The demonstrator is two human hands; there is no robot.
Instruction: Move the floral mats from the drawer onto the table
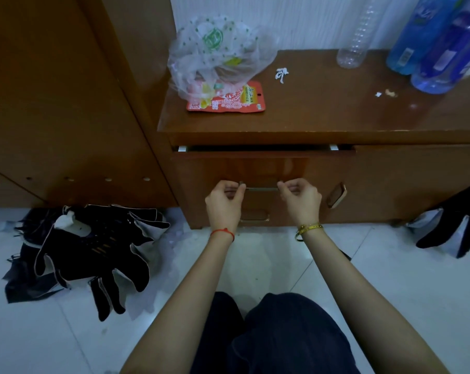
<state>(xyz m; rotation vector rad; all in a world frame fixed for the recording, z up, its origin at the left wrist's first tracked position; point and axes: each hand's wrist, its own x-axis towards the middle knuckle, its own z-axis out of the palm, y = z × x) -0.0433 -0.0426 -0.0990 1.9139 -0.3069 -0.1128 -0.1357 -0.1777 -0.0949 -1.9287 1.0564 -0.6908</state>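
1. The metal bar handle (260, 188) at the centre of the frame is being pinched at both ends: the left hand (224, 203) is closed on its left end and the right hand (300, 199) on its right end, fingers curled over the bar from above.
2. The drawer (263, 171) is being held only slightly open; a thin dark slot is showing along its top edge, just under the table (309, 114) top.
3. The floral mats are not being shown at all; if they are in the drawer, they are hidden behind its front, so their position cannot be told.
4. The step in hand is judged to be opening the drawer. It is best being pulled straight toward the body, with even force on both ends, so the front is not being skewed on its runners.
5. The grip is best being kept closed until the inside is exposed enough for a hand to enter.
6. Space on the table is being taken by a plastic bag (217, 52) and red packet (228, 99) at upper centre, and bottles (430, 41) at upper right; the bare stretch between them is judged the likeliest landing place.
7. Black gloves (93, 252) are lying on the floor at lower left, clear of the pull.
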